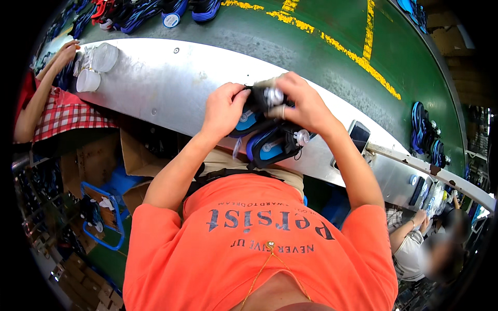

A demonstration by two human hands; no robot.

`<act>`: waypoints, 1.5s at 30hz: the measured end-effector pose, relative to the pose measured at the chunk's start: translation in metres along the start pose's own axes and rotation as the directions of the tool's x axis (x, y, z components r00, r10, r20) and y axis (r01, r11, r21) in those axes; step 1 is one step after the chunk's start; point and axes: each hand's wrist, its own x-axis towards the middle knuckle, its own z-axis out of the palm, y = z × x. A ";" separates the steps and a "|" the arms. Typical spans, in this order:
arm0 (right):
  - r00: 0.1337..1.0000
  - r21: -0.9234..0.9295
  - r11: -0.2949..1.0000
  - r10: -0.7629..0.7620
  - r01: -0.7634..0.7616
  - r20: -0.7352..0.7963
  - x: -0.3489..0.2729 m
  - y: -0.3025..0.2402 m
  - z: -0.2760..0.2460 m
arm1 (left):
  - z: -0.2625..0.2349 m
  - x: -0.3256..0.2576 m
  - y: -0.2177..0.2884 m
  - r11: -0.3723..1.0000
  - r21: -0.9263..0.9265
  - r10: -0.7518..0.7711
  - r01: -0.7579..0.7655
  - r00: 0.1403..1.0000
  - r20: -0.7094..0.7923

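Observation:
My left hand and my right hand both grip a black and blue sandal with a round white tag, held over the edge of a long metal worktable. A second black and blue sandal with a white tag lies just below my hands at the table's near edge. I wear an orange shirt.
A green conveyor belt with yellow lines carries more blue sandals on the right and several at the top left. White cups stand by another person's hand. A phone lies on the table. Cardboard boxes sit below.

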 end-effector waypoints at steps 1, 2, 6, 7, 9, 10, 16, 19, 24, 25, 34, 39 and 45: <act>0.990 -0.164 0.977 -0.138 0.140 0.024 -0.004 -0.005 0.002 | 0.000 0.001 -0.001 0.994 -0.044 -0.099 0.100 0.995 0.024; 0.990 -0.266 0.954 -0.140 0.142 0.025 -0.007 -0.011 0.003 | 0.001 0.001 0.000 0.976 -0.086 -0.195 0.199 0.979 0.054; 0.995 -0.451 0.891 0.005 0.041 0.100 -0.003 -0.036 0.002 | -0.007 -0.011 0.004 0.930 -0.230 -0.287 0.286 0.957 0.028; 0.994 -0.443 0.896 0.026 0.022 0.102 -0.006 -0.036 0.001 | -0.011 -0.018 0.011 0.938 -0.236 -0.262 0.252 0.965 -0.008; 0.992 -0.425 0.905 0.063 -0.009 0.112 -0.011 -0.034 0.003 | -0.024 -0.030 0.028 0.948 -0.160 -0.253 0.275 0.956 0.147; 0.994 -0.388 0.922 0.050 -0.009 0.096 -0.014 -0.032 0.005 | -0.028 -0.034 0.035 0.960 -0.102 -0.228 0.261 0.939 0.257; 0.995 0.109 0.989 0.101 -0.101 0.013 -0.036 -0.028 -0.001 | -0.018 -0.037 0.029 0.969 0.072 -0.240 0.235 0.843 0.482; 0.972 -0.066 0.984 0.154 -0.168 -0.177 -0.045 -0.033 0.018 | -0.012 -0.039 0.032 0.981 0.191 -0.107 0.019 0.878 0.467; 0.996 0.005 1.000 0.024 -0.024 -0.085 -0.041 -0.028 0.009 | -0.014 -0.042 0.030 0.980 0.134 -0.193 0.147 0.863 0.467; 0.999 0.061 0.998 0.036 -0.035 -0.023 -0.044 -0.026 0.008 | -0.012 -0.044 0.028 0.979 0.123 -0.202 0.163 0.862 0.464; 0.996 0.121 0.992 0.036 -0.025 -0.087 -0.062 -0.024 0.013 | 0.003 -0.058 0.037 0.956 -0.006 -0.256 0.294 0.840 0.478; 0.951 -0.111 0.948 0.287 -0.299 -0.112 -0.061 -0.032 0.017 | -0.002 -0.046 0.046 0.955 0.034 -0.255 0.294 0.762 0.595; 0.980 0.102 0.975 0.194 -0.197 0.037 -0.128 -0.029 -0.024 | -0.013 -0.017 0.106 0.960 0.112 0.199 -0.258 0.903 0.380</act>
